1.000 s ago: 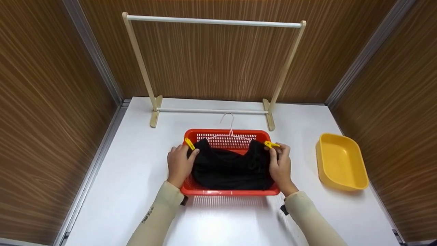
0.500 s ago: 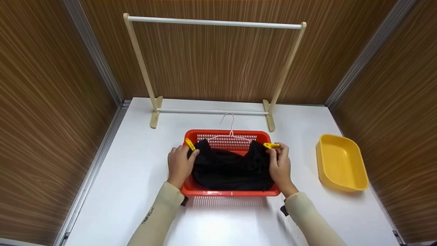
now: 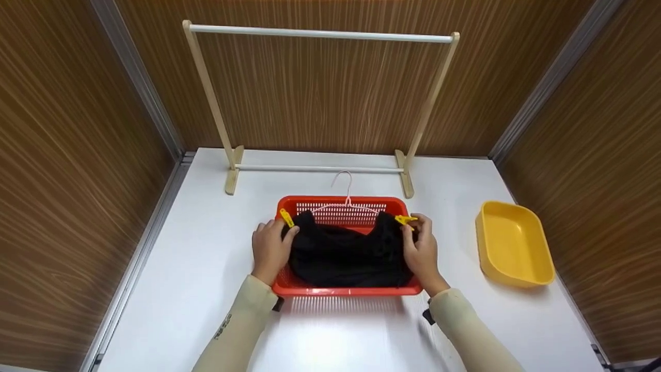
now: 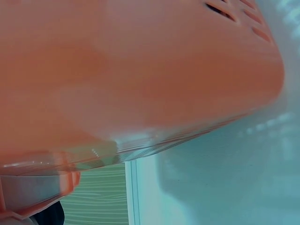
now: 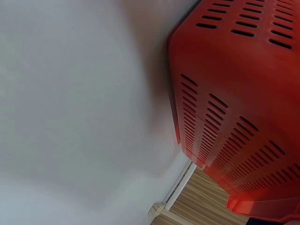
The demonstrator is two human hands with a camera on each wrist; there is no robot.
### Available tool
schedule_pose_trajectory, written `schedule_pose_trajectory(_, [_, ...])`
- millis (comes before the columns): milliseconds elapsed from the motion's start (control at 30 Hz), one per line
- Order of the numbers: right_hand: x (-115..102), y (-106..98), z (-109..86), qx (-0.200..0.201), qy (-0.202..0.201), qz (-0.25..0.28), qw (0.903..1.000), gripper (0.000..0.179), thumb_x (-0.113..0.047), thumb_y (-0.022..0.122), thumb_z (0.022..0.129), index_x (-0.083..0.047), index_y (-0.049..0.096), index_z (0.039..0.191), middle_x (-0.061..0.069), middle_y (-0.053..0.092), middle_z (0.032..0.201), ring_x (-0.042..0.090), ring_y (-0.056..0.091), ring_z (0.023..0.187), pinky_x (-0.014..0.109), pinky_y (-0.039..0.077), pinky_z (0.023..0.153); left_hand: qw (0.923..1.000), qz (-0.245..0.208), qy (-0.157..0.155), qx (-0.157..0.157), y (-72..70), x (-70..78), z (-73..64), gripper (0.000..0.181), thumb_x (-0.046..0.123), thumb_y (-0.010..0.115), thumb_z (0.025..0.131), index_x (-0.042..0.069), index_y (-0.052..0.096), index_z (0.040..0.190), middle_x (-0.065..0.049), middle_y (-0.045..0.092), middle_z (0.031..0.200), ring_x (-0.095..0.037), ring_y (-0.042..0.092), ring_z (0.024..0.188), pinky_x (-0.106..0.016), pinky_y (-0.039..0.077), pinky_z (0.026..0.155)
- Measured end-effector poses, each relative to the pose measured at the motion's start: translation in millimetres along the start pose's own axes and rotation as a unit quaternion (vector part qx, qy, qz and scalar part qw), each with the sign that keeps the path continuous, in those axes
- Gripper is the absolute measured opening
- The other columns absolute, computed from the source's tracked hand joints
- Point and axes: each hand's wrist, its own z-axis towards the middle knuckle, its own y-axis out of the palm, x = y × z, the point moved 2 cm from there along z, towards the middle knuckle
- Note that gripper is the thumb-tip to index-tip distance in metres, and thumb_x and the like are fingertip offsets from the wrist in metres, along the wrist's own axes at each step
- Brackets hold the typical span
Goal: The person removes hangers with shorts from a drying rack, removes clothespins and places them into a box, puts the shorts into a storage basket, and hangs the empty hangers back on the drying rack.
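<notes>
A black garment (image 3: 346, 258) hangs on a pink hanger (image 3: 348, 202) and lies in a red basket (image 3: 348, 292). My left hand (image 3: 271, 248) grips the garment's left shoulder, thumb on top. Beside those fingertips a yellow clothespin (image 3: 287, 218) sits at that shoulder. My right hand (image 3: 422, 248) pinches another yellow clothespin (image 3: 405, 220) at the garment's right shoulder, its legs between thumb and fingers. Whether its tips bite the cloth, I cannot tell. Both wrist views show mostly the basket's outer wall (image 4: 140, 84), (image 5: 225, 84), with the hands out of sight.
Behind the basket stands a wooden clothes rack (image 3: 320, 34) with white rails. A yellow tub (image 3: 516, 248) is on the white table (image 3: 206, 248) at the right. Wood-grain panels (image 3: 320, 103) enclose the back and both sides.
The clothespin in my right hand has tilted and its legs now show apart. It sits slightly further left at the shoulder. My left hand keeps its place on the garment.
</notes>
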Motion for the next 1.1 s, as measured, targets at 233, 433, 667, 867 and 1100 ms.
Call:
schedule_pose_trajectory(233, [-0.2, 0.7, 1.2, 0.006, -0.007, -0.013, 0.9999, 0.032, -0.008, 0.060, 0.103, 0.005, 0.050, 0.131, 0.015, 0.070, 0.103, 0.017, 0.063, 0.092, 0.017, 0.044, 0.086, 0.9997, -0.004, 0.022, 0.013, -2.5, 0.3, -1.7, 0.033, 0.040, 0.069, 0.099, 0.008, 0.070, 0.099, -0.012, 0.064, 0.086, -0.034, 0.054, 0.080, -0.047, 0.042, 0.078])
schedule_pose_trajectory(433, [-0.3, 0.7, 0.8, 0.009, 0.000, 0.000, 1.0000, 0.034, -0.006, 0.061, 0.103, 0.007, 0.050, 0.131, 0.016, 0.071, 0.108, 0.017, 0.062, 0.095, 0.015, 0.044, 0.087, 0.9998, -0.003, 0.019, 0.009, -1.8, 0.4, -1.9, 0.033, 0.041, 0.068, 0.099, 0.008, 0.070, 0.100, -0.011, 0.065, 0.086, -0.033, 0.054, 0.081, -0.046, 0.042, 0.078])
schedule_pose_trajectory(667, [-1.0, 2.3, -0.5, 0.011, 0.009, 0.018, 0.9997, 0.035, -0.002, 0.062, 0.102, 0.004, 0.050, 0.133, 0.021, 0.069, 0.116, 0.024, 0.064, 0.104, 0.011, 0.042, 0.093, 0.9999, 0.000, 0.015, 0.008, -0.7, -0.7, -1.8, 0.034, 0.041, 0.068, 0.100, 0.007, 0.071, 0.101, -0.012, 0.065, 0.088, -0.034, 0.055, 0.082, -0.047, 0.042, 0.079])
schedule_pose_trajectory(867, [0.3, 4.4, -1.3, 0.007, 0.011, 0.009, 0.9999, 0.036, 0.002, 0.065, 0.097, 0.004, 0.054, 0.131, 0.018, 0.069, 0.115, 0.022, 0.064, 0.101, 0.012, 0.043, 0.089, 1.0000, -0.001, 0.002, -0.001, -2.0, -0.5, -2.8, 0.034, 0.041, 0.069, 0.099, 0.007, 0.071, 0.104, -0.011, 0.066, 0.090, -0.031, 0.054, 0.084, -0.045, 0.041, 0.080])
schedule_pose_trajectory(1100, [0.9, 2.3, -0.5, 0.003, 0.007, 0.005, 1.0000, 0.037, 0.004, 0.065, 0.094, 0.008, 0.054, 0.129, 0.015, 0.071, 0.112, 0.020, 0.066, 0.101, 0.011, 0.044, 0.090, 1.0000, -0.004, -0.004, -0.004, -1.6, 0.9, -2.0, 0.034, 0.040, 0.069, 0.099, 0.007, 0.071, 0.107, -0.011, 0.068, 0.094, -0.031, 0.054, 0.085, -0.044, 0.042, 0.081])
